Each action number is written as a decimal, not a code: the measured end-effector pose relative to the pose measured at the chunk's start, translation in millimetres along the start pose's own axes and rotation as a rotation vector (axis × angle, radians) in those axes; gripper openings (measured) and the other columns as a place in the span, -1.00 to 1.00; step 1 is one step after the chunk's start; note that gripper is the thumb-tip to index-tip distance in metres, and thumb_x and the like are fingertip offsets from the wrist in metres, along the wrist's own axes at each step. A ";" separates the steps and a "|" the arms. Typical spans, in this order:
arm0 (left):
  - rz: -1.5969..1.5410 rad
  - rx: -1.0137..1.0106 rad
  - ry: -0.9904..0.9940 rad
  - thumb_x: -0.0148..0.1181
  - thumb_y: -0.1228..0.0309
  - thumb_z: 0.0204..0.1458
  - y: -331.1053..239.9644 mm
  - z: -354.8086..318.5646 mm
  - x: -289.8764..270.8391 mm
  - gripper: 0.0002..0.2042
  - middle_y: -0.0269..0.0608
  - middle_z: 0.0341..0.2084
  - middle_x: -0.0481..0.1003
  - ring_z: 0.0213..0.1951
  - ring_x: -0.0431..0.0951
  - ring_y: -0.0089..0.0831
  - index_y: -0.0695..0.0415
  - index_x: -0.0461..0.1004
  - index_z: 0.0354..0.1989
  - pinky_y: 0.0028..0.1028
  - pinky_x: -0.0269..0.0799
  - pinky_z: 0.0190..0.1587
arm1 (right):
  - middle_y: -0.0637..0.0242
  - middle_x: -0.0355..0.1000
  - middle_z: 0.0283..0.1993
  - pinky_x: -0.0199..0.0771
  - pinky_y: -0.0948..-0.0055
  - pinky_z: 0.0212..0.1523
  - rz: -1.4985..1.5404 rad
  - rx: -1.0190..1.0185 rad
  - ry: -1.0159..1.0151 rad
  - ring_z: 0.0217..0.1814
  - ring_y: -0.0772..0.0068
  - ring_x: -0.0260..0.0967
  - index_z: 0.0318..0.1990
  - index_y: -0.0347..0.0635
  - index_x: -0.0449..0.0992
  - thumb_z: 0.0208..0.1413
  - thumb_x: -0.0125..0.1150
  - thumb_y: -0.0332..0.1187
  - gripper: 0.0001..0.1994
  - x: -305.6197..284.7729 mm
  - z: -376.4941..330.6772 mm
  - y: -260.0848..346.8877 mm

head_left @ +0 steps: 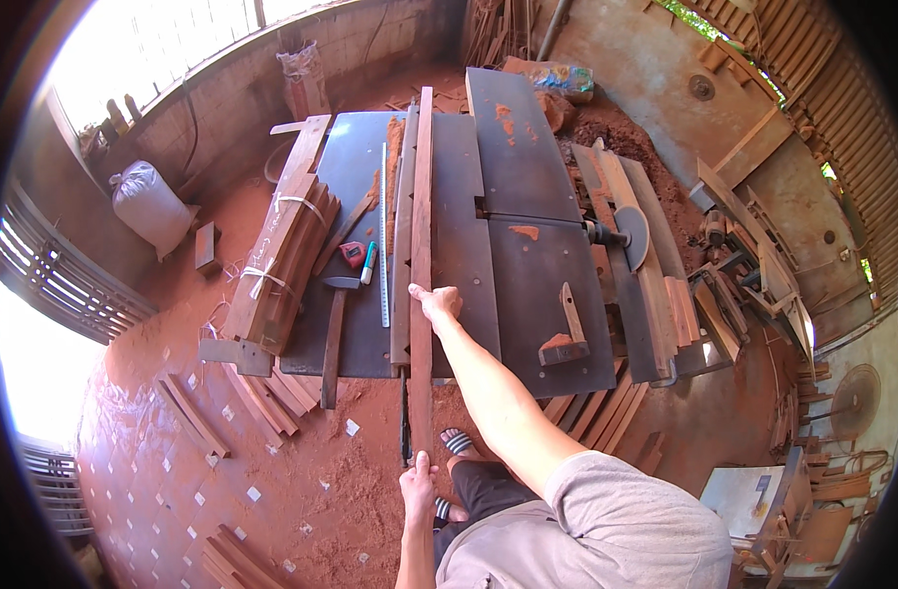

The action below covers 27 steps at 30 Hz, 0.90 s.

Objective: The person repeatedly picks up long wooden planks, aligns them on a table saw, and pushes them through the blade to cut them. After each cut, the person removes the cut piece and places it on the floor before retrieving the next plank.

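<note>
A long, narrow reddish-brown wooden strip (422,206) lies lengthwise over the machine's dark metal table (463,236), along a slim fence (403,265). Its near end sticks out past the table's front edge. Around that end my left hand (418,478) is closed, thumb on top. Farther up the strip my right hand (437,303) grips it from the right side, thumb reaching over the wood and the other fingers partly hidden. Left of the fence lie a steel ruler (385,236), a red tape measure (353,254), a green-and-white marker (369,262) and a hammer (337,329).
A tied bundle of boards (287,260) rests at the table's left. On the right are a wooden push block (564,344) and a circular saw blade (632,238). Wood strips (257,398) and sawdust cover parts of the floor. A white sack (149,204) stands far left.
</note>
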<state>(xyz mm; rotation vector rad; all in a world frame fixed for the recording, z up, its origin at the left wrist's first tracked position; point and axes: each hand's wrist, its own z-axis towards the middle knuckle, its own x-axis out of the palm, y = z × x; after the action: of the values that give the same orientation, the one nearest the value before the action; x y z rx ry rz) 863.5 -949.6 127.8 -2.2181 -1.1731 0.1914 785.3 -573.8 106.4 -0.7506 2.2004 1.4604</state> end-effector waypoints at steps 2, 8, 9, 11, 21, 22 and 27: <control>0.011 0.002 0.000 0.18 -0.01 0.27 -0.3 3.0 -0.3 -0.55 -0.57 -0.77 0.24 -0.77 0.15 -0.73 0.09 0.46 -0.52 -0.61 0.00 -0.72 | -0.13 0.61 -0.17 0.53 0.09 0.09 0.013 0.012 0.017 0.01 -0.10 0.56 -0.36 -0.43 0.62 -0.18 0.60 0.10 -0.38 -0.6 1.3 2.6; -0.007 0.006 -0.007 0.20 0.00 0.26 -5.0 6.8 2.1 -0.55 -0.55 -0.75 0.27 -0.75 0.17 -0.71 0.12 0.48 -0.52 -0.60 0.03 -0.70 | -0.15 0.61 -0.21 0.53 0.09 0.07 0.034 0.024 0.022 -0.03 -0.10 0.58 -0.42 -0.45 0.60 -0.19 0.61 0.09 -0.38 -0.9 2.3 10.1; -0.015 0.001 -0.007 0.22 0.02 0.26 -6.7 6.8 3.0 -0.55 -0.54 -0.75 0.28 -0.74 0.18 -0.70 0.13 0.48 -0.54 -0.59 0.04 -0.69 | -0.15 0.61 -0.22 0.53 0.09 0.07 0.036 0.030 0.016 -0.03 -0.10 0.59 -0.43 -0.45 0.60 -0.19 0.61 0.10 -0.38 -0.7 4.9 9.5; -0.021 -0.001 -0.011 0.23 0.03 0.25 -9.7 7.3 4.8 -0.56 -0.53 -0.74 0.29 -0.73 0.19 -0.69 0.13 0.48 -0.55 -0.59 0.04 -0.68 | -0.17 0.60 -0.18 0.53 0.10 0.09 0.036 0.027 0.020 -0.01 -0.10 0.58 -0.40 -0.45 0.60 -0.20 0.62 0.09 -0.38 0.3 8.7 8.9; -0.061 -0.017 0.019 0.24 0.05 0.25 -18.7 12.9 13.3 -0.57 -0.53 -0.74 0.29 -0.73 0.19 -0.70 0.11 0.48 -0.57 -0.59 0.04 -0.68 | -0.20 0.55 0.01 0.49 0.12 0.20 0.054 0.068 -0.006 0.17 -0.12 0.50 -0.20 -0.46 0.60 -0.20 0.63 0.08 -0.32 4.9 29.0 9.5; -0.062 -0.020 0.015 0.24 0.05 0.25 -18.0 14.7 15.9 -0.57 -0.53 -0.74 0.29 -0.73 0.19 -0.70 0.10 0.48 -0.57 -0.59 0.04 -0.68 | -0.20 0.55 0.01 0.48 0.12 0.21 0.056 0.069 -0.004 0.17 -0.12 0.49 -0.19 -0.45 0.60 -0.21 0.63 0.09 -0.32 3.7 32.8 8.4; -0.015 -0.025 -0.041 0.21 -0.01 0.25 -25.0 16.9 18.1 -0.56 -0.58 -0.77 0.24 -0.78 0.13 -0.72 0.10 0.47 -0.51 -0.61 -0.04 -0.73 | -0.20 0.56 0.01 0.47 0.11 0.23 0.041 0.010 -0.019 0.20 -0.12 0.48 -0.18 -0.40 0.62 -0.25 0.63 0.12 -0.30 16.0 24.8 17.1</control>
<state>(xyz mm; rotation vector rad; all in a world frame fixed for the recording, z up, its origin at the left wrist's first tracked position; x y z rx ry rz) 850.1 -917.2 131.5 -2.2360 -1.2198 0.2177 762.9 -548.9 99.9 -0.6893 2.2202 1.4687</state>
